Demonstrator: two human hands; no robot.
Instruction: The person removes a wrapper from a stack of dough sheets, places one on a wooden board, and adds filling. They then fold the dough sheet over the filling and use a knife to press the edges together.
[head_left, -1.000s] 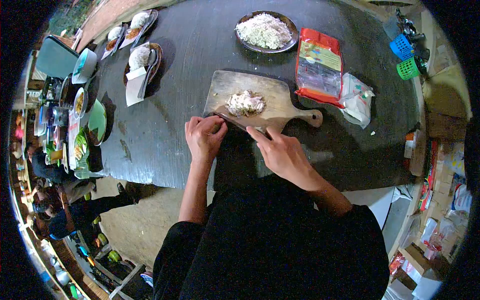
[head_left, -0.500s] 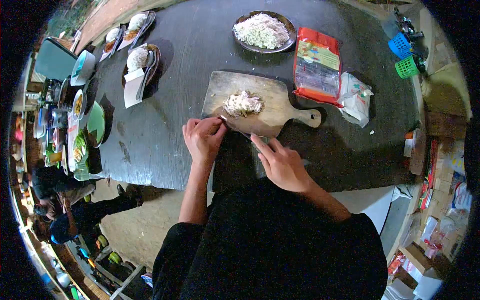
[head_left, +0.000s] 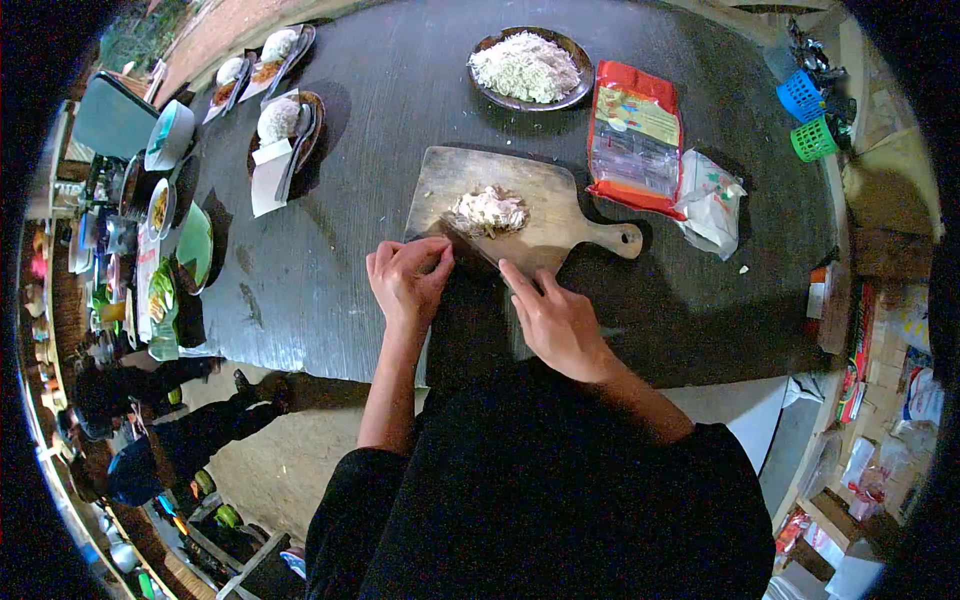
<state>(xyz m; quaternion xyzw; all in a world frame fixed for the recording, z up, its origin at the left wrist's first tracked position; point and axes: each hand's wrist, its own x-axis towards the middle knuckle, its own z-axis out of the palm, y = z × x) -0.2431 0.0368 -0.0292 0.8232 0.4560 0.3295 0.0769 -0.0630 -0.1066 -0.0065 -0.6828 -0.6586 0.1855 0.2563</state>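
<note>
A wooden cutting board (head_left: 550, 215) with its handle to the right lies before me, bearing a small pile of pale shredded food (head_left: 490, 211). At the board's lower left edge my left hand (head_left: 408, 275) is closed, thumb and fingers pinched together; what they hold is too small to name. My right hand (head_left: 556, 325) is at the near edge of the board, fingers wrapped round a knife whose handle they hide. The dark blade (head_left: 470, 246) slants up and left, close to my left fingertips and just below the pile.
Beyond the board are a plate (head_left: 582, 88) of white shreds, a red packet (head_left: 636, 140) and a crumpled white bag (head_left: 712, 205). Rice plates (head_left: 318, 125), bowls and a green dish (head_left: 197, 250) stand left. People (head_left: 190, 440) are at lower left.
The blade now shows more clearly beside the pile, and my right hand has shifted slightly left. The people at lower left have moved.
</note>
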